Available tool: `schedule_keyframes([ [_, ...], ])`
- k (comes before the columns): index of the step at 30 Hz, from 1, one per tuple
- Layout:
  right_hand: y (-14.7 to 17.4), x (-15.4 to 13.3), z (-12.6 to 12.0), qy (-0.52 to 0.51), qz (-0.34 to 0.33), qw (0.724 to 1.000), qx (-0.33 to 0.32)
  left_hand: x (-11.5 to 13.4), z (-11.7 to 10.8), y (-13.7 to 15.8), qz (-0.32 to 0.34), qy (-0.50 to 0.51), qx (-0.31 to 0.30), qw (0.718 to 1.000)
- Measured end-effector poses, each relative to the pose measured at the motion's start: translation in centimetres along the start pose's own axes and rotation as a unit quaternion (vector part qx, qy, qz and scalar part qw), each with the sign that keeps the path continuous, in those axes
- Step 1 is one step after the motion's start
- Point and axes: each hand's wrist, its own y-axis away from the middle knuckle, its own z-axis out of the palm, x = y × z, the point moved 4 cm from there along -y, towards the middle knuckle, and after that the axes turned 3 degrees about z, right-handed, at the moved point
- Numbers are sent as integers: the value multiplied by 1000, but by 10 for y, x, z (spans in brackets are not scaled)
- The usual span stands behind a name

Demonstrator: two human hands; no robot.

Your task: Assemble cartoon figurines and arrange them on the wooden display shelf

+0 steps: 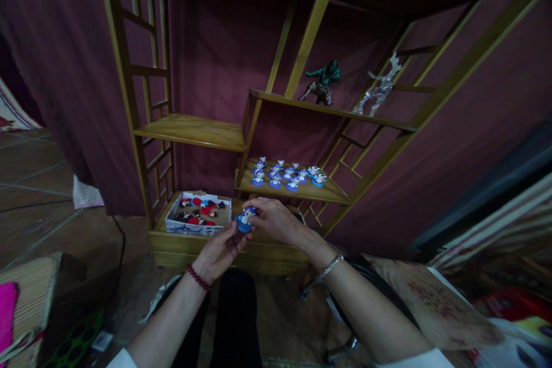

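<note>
Between my two hands is a small toy figurine [245,219] with purple hair and a round blue base. My left hand [223,250] grips its base from below, fingers closed around it. From the right, my right hand [276,217] pinches the figurine's upper part with thumb and fingers. Just behind my hands, several similar figurines [275,179] on purple and blue bases stand in rows on a low wooden shelf [302,192]. To the left, an open cardboard box [194,230] holds several red and black figurines [196,217] lying loose.
A bare upper shelf board [194,129] juts out at the left. On the right upper shelf stand a dark green crouching statue [322,81] and a clear deer ornament [382,86]. Slanted wooden posts [314,23] frame the unit. A wheeled chair [366,282] sits below my right arm.
</note>
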Motion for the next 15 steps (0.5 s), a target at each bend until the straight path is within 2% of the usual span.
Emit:
schedule_keyframes([
  [6, 5, 3, -3, 4, 18, 1000, 5, -6, 0, -4, 3, 10, 0, 1000],
  [15, 15, 7, -11, -2, 20, 1000, 2, -16, 10, -8, -11, 19, -17, 1000],
])
